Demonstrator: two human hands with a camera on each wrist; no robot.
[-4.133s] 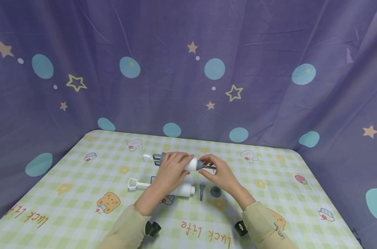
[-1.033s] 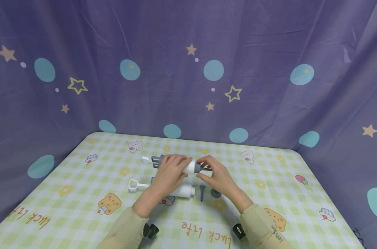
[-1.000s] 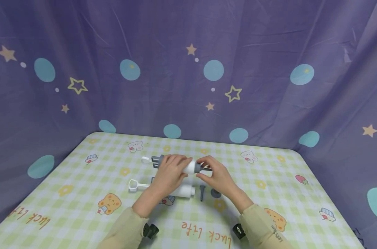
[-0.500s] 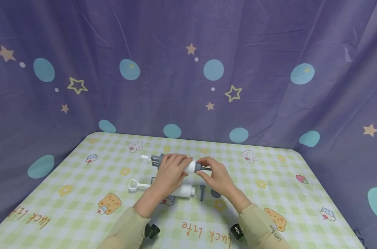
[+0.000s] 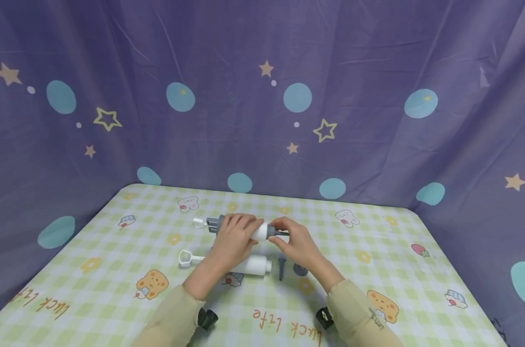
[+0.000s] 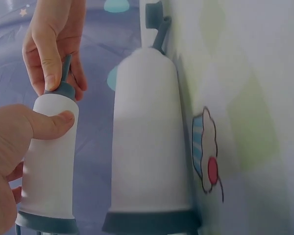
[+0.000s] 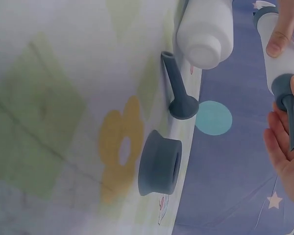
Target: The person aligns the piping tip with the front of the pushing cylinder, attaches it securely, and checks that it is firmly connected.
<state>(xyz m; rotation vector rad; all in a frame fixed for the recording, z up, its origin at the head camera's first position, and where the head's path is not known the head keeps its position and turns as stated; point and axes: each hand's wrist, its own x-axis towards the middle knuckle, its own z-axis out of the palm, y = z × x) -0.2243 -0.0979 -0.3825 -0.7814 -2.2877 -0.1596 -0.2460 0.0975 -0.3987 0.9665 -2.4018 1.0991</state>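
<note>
My left hand (image 5: 234, 241) grips the white barrel (image 5: 260, 233) of a syringe held above the table; its thumb lies along the barrel in the left wrist view. A grey collar and a white plunger handle (image 5: 198, 222) stick out to the left. At the other end my right hand (image 5: 300, 244) pinches the grey nozzle cap (image 6: 63, 90), whose thin spout points away from the barrel. A second white syringe (image 5: 255, 265) lies below the hands, partly hidden by my left forearm. Near its tip are a loose grey nozzle (image 7: 180, 93) and a round grey cap (image 7: 159, 164).
A green-and-white checked cloth (image 5: 114, 260) with cartoon prints covers the table. Behind it hangs a purple curtain (image 5: 245, 130) with stars and dots. A dark device (image 5: 207, 319) sits at the left wrist, and another dark device (image 5: 324, 318) at the right.
Both hands and the held syringe have shifted slightly to the left. My right hand keeps its fingers on the nozzle cap. The second syringe and loose parts have stayed put.
</note>
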